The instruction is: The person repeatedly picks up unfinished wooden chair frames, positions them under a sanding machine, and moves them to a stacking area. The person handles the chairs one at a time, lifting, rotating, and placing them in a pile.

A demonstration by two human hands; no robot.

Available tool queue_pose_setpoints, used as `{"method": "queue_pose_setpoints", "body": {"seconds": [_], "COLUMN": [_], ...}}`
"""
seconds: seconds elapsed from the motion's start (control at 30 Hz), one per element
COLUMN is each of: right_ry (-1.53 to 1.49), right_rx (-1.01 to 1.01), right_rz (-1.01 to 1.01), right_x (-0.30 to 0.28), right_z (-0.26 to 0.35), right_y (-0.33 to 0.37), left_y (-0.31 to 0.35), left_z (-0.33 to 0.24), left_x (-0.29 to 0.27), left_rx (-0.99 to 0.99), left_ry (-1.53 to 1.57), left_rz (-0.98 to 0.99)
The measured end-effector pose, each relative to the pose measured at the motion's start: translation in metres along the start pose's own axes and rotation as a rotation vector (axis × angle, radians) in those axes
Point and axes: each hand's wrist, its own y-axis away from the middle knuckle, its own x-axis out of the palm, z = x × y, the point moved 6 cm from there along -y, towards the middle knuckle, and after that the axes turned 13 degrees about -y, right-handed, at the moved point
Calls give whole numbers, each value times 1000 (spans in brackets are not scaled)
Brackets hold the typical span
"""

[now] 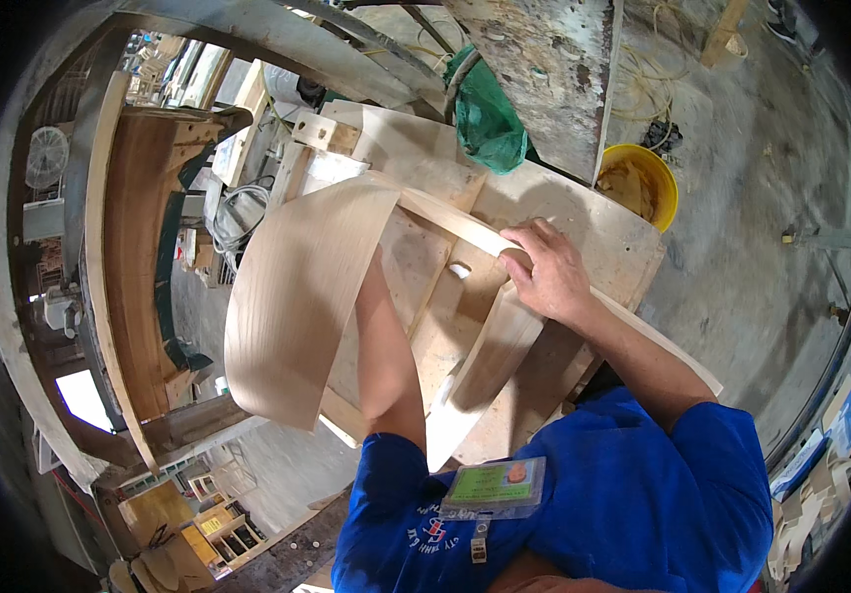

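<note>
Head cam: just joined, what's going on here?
A person in a blue shirt is handling a pale wooden frame over a bench. Their right hand grips a corner of the frame. The left forearm reaches behind a curved panel at the frame's left side; the panel hides the left hand, so its grip can't be told. A yellow bucket stands past the bench's far right side.
</note>
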Motion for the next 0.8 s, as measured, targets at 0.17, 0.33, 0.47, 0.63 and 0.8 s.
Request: {"method": "queue_pose_setpoints", "body": {"seconds": [0.17, 0.33, 0.47, 0.63, 0.8], "right_ry": [-21, -5, 13, -35, -98], "right_rx": [-1, 14, 2, -37, -31], "right_rz": [-2, -55, -71, -15, -63], "right_x": [0, -4, -9, -1, -3], "right_z": [0, 5, -7, 10, -1], "right_y": [2, -2, -3, 3, 2], "left_y": [-6, 90, 182, 150, 171], "left_z": [-1, -1, -103, -188, -171], "left_x": [-19, -21, 14, 33, 10], "left_rx": [-48, -47, 242, 504, 490], "left_ry": [-96, 5, 300, 10, 77], "left_rz": [25, 16, 61, 61, 137]}}
